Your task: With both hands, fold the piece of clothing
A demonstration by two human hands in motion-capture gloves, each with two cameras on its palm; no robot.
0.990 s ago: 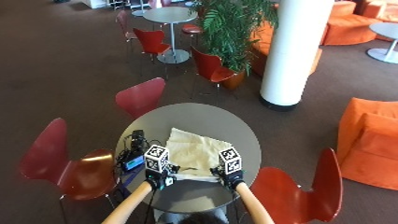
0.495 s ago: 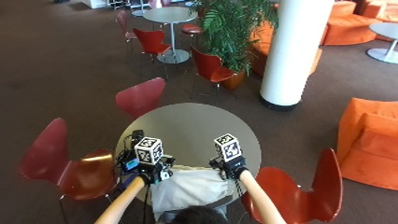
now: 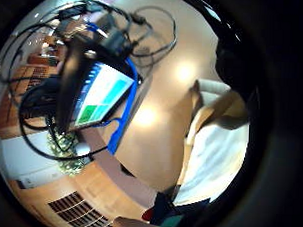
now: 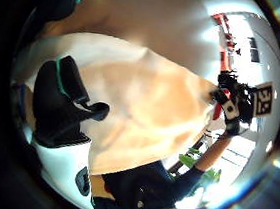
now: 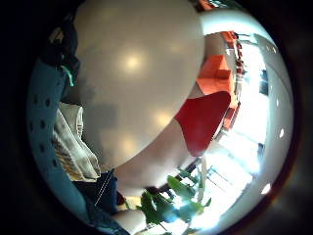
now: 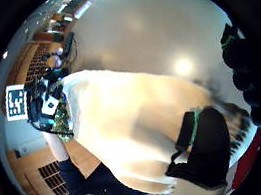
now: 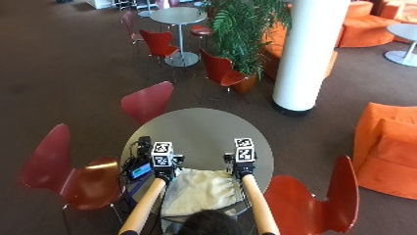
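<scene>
Outside view: a cream piece of clothing (image 7: 198,191) lies at the near edge of the round tabletop (image 7: 196,127). The left hand (image 7: 163,171) and right hand (image 7: 243,169) each pinch a far corner with curled fingers (image 4: 62,101).

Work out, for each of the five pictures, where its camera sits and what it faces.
Outside: overhead behind the person; round grey table, cream cloth garment, both hands.
Left little-finger palm: lit tablet, table.
Left thumb palm: garment, own fingers, the other hand.
Right little-finger palm: table, red chair.
Right thumb palm: garment, own fingers.
Both thumb views share the garment.
</scene>
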